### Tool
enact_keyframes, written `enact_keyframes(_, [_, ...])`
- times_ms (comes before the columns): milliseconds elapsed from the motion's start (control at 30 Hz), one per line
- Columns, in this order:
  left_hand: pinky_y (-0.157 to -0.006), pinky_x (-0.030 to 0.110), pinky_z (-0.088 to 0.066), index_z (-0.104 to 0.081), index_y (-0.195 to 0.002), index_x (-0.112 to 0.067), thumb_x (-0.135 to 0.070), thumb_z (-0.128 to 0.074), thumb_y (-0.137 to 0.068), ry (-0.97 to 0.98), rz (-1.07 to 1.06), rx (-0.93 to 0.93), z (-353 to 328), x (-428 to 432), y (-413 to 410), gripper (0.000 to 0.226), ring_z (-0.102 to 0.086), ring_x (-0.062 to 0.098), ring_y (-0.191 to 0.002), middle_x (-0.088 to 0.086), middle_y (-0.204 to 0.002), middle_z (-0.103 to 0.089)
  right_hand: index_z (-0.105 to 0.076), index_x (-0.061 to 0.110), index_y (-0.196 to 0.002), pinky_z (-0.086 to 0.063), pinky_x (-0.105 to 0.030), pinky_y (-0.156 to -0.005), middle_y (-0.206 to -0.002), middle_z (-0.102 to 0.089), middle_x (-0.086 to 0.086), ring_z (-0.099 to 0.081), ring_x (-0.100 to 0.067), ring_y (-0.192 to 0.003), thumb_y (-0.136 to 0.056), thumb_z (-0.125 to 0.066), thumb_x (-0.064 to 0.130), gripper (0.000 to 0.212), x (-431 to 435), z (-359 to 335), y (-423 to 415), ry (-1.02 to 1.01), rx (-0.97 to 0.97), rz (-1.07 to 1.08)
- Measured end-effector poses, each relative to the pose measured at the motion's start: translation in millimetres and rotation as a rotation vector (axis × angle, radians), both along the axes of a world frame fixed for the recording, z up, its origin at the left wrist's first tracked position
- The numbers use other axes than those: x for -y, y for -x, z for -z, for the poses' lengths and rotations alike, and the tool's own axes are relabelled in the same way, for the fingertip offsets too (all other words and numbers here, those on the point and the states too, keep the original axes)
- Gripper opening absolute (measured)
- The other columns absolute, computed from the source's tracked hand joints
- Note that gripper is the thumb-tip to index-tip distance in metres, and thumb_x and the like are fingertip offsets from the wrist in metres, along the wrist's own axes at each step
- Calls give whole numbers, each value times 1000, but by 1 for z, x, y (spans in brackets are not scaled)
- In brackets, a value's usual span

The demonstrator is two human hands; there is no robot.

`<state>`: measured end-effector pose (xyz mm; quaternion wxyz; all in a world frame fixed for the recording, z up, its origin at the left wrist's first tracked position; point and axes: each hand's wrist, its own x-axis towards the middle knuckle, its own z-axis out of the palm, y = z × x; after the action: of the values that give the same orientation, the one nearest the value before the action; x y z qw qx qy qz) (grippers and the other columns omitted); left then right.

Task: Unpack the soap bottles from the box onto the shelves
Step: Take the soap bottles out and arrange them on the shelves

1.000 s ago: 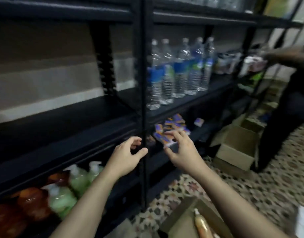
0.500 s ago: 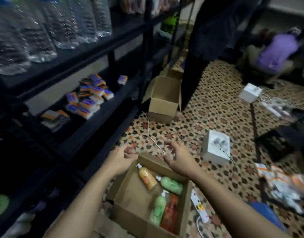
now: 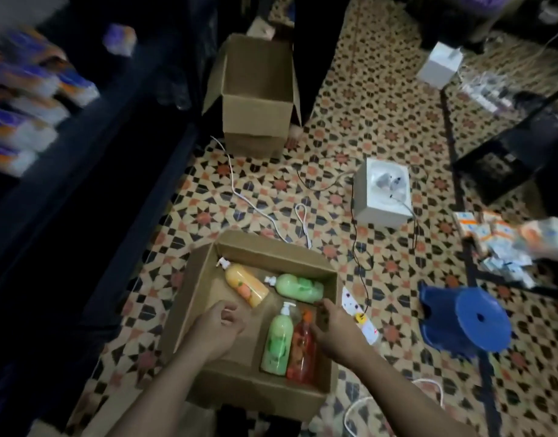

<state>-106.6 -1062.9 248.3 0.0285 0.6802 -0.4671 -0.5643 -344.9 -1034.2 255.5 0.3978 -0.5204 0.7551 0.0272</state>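
Most of the view taken up by patterned tile floor [image 3: 381,127], with dark shelves [image 3: 91,171] down the left side and blurred purple-and-orange packets [image 3: 28,99] stacked on them. At bottom centre, an open cardboard box [image 3: 189,298] on the floor just beside the shelves, with all four soap bottles inside and none of them on the shelves. Farther off, a second box [image 3: 255,121], also open, well apart from the first. To the right, a blue stool [image 3: 479,320]. Between stool and second box, a white cube [image 3: 378,209] with plugs and dark leads on its top. A white cable [image 3: 240,193] trailing across the tiles from beside the second box to the far edge of the near one. A white power strip [image 3: 361,320] lying just beside the box's right wall.

Inside the box, an orange bottle [image 3: 246,287] lying aslant at the far left, pump toward the far corner. Next to it, along the far wall, the far green bottle [image 3: 299,288] on its side, pump pointing left. Against the right wall, the near green bottle [image 3: 277,342] and red bottle [image 3: 303,354] side by side, touching, tops pointing away from the person.

Left hand [image 3: 219,326] over the bare box bottom, left of the near green bottle, fingers loosely curled, holding nothing. Right hand [image 3: 334,331] at the red bottle's top end, fingers [image 3: 323,307] bent down by the cap; too blurred to tell whether gripping.
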Motion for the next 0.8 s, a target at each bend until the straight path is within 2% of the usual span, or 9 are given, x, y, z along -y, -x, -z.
enact_keyframes(100, [-82,29,-46,-52,-116,-27,-30,-65,-90,-63,-22,13,80,7,10,29,-57,16,-100,-5,-109,-59,-46,19,-139,-49,-32,-91,-127,-64,-6,-61,-24,-114,-95,-58,30,48,-8,80,8,-73,6,37])
enact_keyframes(167, [-86,34,-50,-53,-115,-27,-31,-66,-89,-76,-75,6,119,18,16,30,-58,20,-100,-5,-108,-59,-40,17,-144,-48,-32,-89,-128,-63,-7,-60,-26,-115,-95,-58,30,54,-9,118,12,-110,16,65])
enact_keyframes(267, [-91,43,-52,-54,-97,-31,-43,-75,-73,-91,-165,6,205,33,30,34,-61,25,-96,-1,-108,-63,-35,15,-149,-45,-31,-89,-131,-61,-10,-59,-28,-116,-96,-56,31,59,-16,198,21,-173,29,129])
enact_keyframes(400, [-87,38,-51,-54,-95,-28,-47,-77,-73,-83,-213,71,302,52,49,37,-62,27,-96,2,-102,-65,-41,15,-144,-42,-27,-84,-125,-63,-12,-60,-31,-113,-90,-62,30,61,-21,284,28,-220,57,219])
enact_keyframes(433, [-88,39,-53,-58,-97,-25,-50,-77,-70,-85,-233,72,322,58,54,42,-63,27,-98,4,-102,-66,-41,15,-144,-43,-28,-85,-126,-63,-12,-60,-30,-112,-88,-63,32,63,-22,304,29,-229,57,244])
enact_keyframes(533, [-91,44,-54,-60,-121,-21,-63,-77,-52,-126,-358,59,377,74,62,83,-62,28,-105,5,-118,-65,-38,14,-146,-47,-37,-97,-134,-54,-16,-55,-34,-119,-83,-62,36,71,-24,353,31,-234,29,324])
enact_keyframes(633, [-72,37,-53,-48,-137,-16,-69,-77,-48,-245,-546,-19,421,94,67,107,-58,27,-105,3,-130,-58,-27,12,-150,-39,-44,-107,-143,-39,-18,-43,-37,-130,-87,-61,39,76,-28,389,34,-314,-3,442])
enact_keyframes(700, [-63,35,-49,-40,-142,-19,-73,-76,-49,-331,-621,-89,439,105,75,114,-58,26,-104,2,-131,-55,-19,10,-152,-36,-45,-111,-147,-34,-19,-38,-38,-134,-90,-59,42,80,-32,410,34,-333,-37,561])
enact_keyframes(800, [-69,44,-50,-35,-142,-20,-70,-76,-59,-350,-681,-141,460,117,83,106,-58,27,-103,4,-123,-54,-8,7,-155,-32,-45,-114,-151,-27,-21,-31,-39,-138,-89,-63,37,91,-32,430,26,-303,-87,653])
